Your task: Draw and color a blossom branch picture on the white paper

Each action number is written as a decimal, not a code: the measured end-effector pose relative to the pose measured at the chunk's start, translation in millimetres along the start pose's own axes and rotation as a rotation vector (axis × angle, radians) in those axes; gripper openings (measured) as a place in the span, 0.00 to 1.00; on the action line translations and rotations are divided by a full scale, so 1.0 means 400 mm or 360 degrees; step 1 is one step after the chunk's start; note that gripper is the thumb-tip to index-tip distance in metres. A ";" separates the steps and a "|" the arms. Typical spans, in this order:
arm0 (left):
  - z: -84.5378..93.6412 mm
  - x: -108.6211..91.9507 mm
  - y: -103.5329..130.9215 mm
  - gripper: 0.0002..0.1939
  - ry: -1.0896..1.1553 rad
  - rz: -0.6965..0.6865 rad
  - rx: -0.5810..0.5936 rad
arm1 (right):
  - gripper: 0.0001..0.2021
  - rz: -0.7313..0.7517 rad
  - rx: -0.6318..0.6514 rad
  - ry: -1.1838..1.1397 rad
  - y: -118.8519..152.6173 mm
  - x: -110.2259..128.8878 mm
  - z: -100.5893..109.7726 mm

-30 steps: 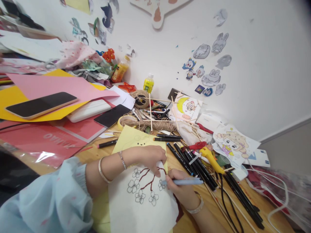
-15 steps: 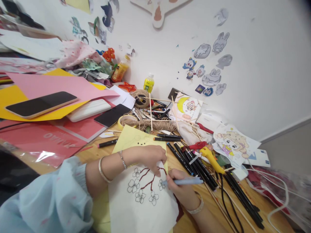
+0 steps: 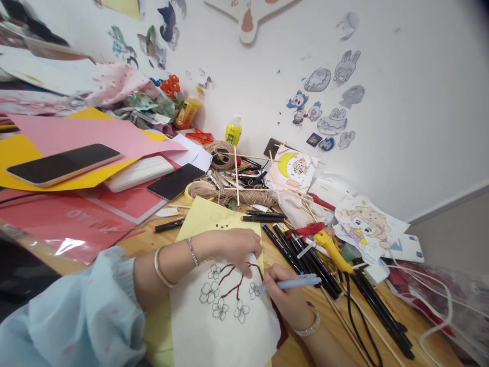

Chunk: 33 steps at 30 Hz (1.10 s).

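Observation:
A white sheet of paper (image 3: 214,336) with outlined blossoms on dark red branches lies over a yellow sheet (image 3: 208,211). Across its upper edge rests my left hand (image 3: 239,248), with fingers curled and thumb down, gripping the paper there. Between the fingers of my right hand (image 3: 284,298) is a light blue pen (image 3: 300,282), its body pointing right. The pen's tip is at the rightmost blossom (image 3: 254,290), beside the left thumb. Part of the branch at the paper's right edge is hidden by the right hand.
Black markers (image 3: 313,260) and a yellow glue gun (image 3: 332,250) lie right of the paper. Behind are twine (image 3: 248,197), thin wooden sticks and a yellow-labelled bottle (image 3: 233,131). Phones (image 3: 63,164) and coloured sheets are stacked at left. Drawings (image 3: 369,227) lie at right.
My right hand has shifted slightly, and the back end of the pen has risen a little. My left hand and the paper stay in place.

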<state>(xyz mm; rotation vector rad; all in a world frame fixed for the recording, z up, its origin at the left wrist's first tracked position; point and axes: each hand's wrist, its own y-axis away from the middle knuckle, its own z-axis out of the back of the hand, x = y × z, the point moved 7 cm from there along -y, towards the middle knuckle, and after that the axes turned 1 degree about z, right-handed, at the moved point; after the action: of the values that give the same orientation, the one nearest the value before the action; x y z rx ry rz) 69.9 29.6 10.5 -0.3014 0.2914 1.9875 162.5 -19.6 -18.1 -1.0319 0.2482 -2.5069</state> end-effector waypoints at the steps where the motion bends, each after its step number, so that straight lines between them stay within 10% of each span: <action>1: 0.000 0.000 0.000 0.17 -0.0005 0.0003 0.0007 | 0.15 -0.0007 0.0015 0.0000 0.001 -0.002 -0.002; 33: -0.003 0.002 -0.001 0.18 0.0026 -0.0022 -0.0005 | 0.15 0.0140 0.0126 0.0038 0.000 0.026 -0.006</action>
<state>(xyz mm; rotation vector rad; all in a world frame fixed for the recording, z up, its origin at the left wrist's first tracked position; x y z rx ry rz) 70.1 30.0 9.2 -0.3207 0.2957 1.9727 154.2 -24.4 -13.3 -0.9398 0.1954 -2.4313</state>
